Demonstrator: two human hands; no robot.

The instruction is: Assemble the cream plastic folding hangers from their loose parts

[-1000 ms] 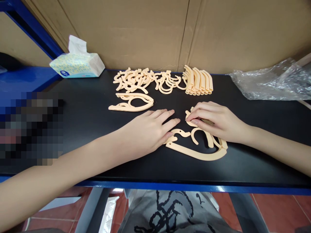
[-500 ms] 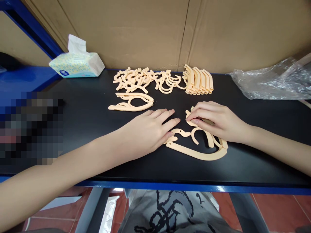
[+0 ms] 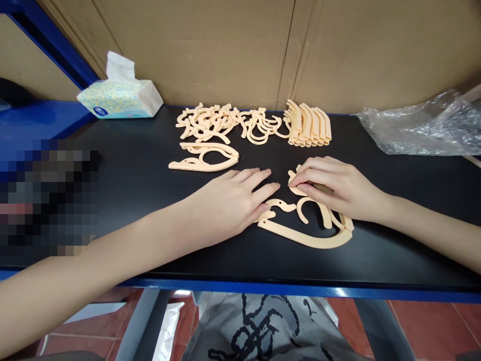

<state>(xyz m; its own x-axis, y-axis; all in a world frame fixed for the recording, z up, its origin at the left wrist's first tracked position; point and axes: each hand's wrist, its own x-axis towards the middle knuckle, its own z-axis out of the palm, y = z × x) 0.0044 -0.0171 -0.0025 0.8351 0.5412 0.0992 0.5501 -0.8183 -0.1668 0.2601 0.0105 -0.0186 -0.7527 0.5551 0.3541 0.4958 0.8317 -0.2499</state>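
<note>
My left hand [image 3: 236, 203] lies palm down on the black tabletop, fingers outstretched and spread. Its thumb side partly covers a cream plastic S-shaped piece [image 3: 280, 204]. A long curved cream hanger arm [image 3: 300, 239] lies just in front of it. My right hand [image 3: 328, 185] rests, loosely bent, over more cream parts, with no firm grip showing. Its fingertips are at a small curved piece [image 3: 296, 190], and below them lies a hook [image 3: 302, 213]. The palm hides part of these pieces. Farther left is a folded cream hanger [image 3: 220, 163].
Behind my hands are a heap of cream hooks [image 3: 205, 123] and a stack of hanger arms [image 3: 310, 125]. A tissue pack [image 3: 122, 100] stands at the back left. Clear plastic wrap [image 3: 406, 125] lies at the back right. A blue edge [image 3: 259, 288] borders the table's front.
</note>
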